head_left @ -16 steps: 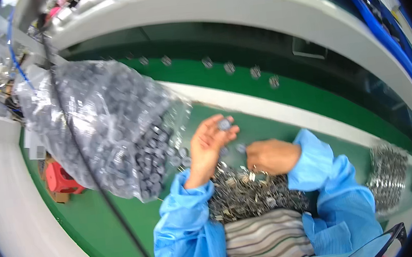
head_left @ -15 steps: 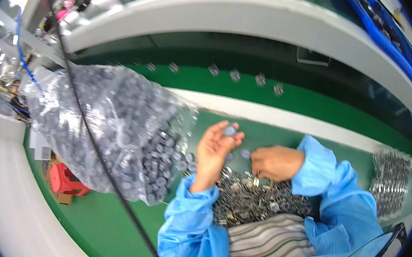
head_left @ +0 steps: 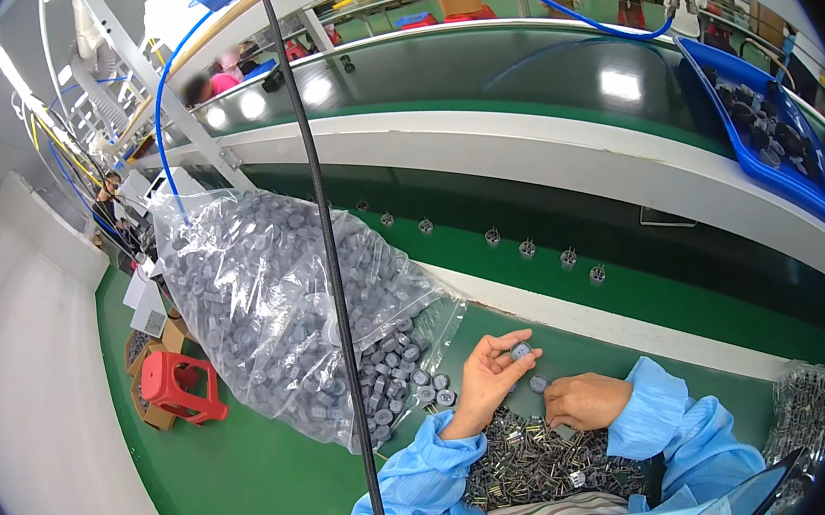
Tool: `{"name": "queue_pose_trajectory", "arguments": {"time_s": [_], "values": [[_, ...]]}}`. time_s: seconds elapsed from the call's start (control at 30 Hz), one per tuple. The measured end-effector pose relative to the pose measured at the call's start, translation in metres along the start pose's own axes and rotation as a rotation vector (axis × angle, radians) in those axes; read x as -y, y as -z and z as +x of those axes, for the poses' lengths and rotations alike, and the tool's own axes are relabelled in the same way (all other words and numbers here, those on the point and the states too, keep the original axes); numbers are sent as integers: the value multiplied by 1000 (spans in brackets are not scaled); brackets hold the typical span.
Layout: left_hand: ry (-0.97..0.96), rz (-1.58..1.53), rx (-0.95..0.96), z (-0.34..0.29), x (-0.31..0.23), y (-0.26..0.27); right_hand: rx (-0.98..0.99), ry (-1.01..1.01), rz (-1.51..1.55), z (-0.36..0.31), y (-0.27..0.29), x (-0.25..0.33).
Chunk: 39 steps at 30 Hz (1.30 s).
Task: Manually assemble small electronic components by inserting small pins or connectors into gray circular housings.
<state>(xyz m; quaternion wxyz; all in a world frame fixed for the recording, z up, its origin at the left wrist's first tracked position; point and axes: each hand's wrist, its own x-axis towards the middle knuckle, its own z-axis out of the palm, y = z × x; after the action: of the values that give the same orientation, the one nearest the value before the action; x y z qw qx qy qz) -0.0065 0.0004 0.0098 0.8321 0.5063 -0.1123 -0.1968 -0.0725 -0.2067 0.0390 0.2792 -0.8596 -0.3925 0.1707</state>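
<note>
My left hand (head_left: pixel 491 380) is raised above the green bench, pinching a small grey plastic cap (head_left: pixel 520 351) between thumb and fingers. My right hand (head_left: pixel 589 401) is lowered at the far edge of a heap of small metal-pinned parts (head_left: pixel 529 456). Its fingers curl downward together, and whatever they grip is hidden. A loose grey cap (head_left: pixel 538 384) lies on the bench between the two hands. To the left, a large clear plastic bag (head_left: pixel 267 303) full of such grey caps lies with its mouth toward my left hand, and several caps have spilled out.
Beyond a white rail, a green conveyor (head_left: pixel 452 253) carries a spaced row of small pinned parts. A blue tray (head_left: pixel 756 131) of dark parts sits at the far right. Packed metal parts (head_left: pixel 805 407) lie at right. A red stool (head_left: pixel 182 386) stands on the floor; a black cable (head_left: pixel 331 266) hangs in front.
The view has tilted up, so the bench and hands appear lower and more of the room shows. My left hand still pinches the grey cap; my right hand stays at the heap.
</note>
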Motion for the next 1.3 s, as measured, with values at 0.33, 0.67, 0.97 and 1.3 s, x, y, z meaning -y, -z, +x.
{"name": "queue_pose_trajectory", "arguments": {"time_s": [0.33, 0.67, 0.97, 1.3], "values": [[-7, 35, -32, 3, 7, 5, -513, -285, -50, -10, 30, -11], [-11, 70, -36, 1, 5, 1, -592, -334, -114, -2, 9, -41], [-28, 203, 45, -3, 11, -6, -788, -343, 451, 14, 26, -29], [-74, 465, 67, -7, 16, -8, -804, -85, 56, 17, 15, -19]]}}
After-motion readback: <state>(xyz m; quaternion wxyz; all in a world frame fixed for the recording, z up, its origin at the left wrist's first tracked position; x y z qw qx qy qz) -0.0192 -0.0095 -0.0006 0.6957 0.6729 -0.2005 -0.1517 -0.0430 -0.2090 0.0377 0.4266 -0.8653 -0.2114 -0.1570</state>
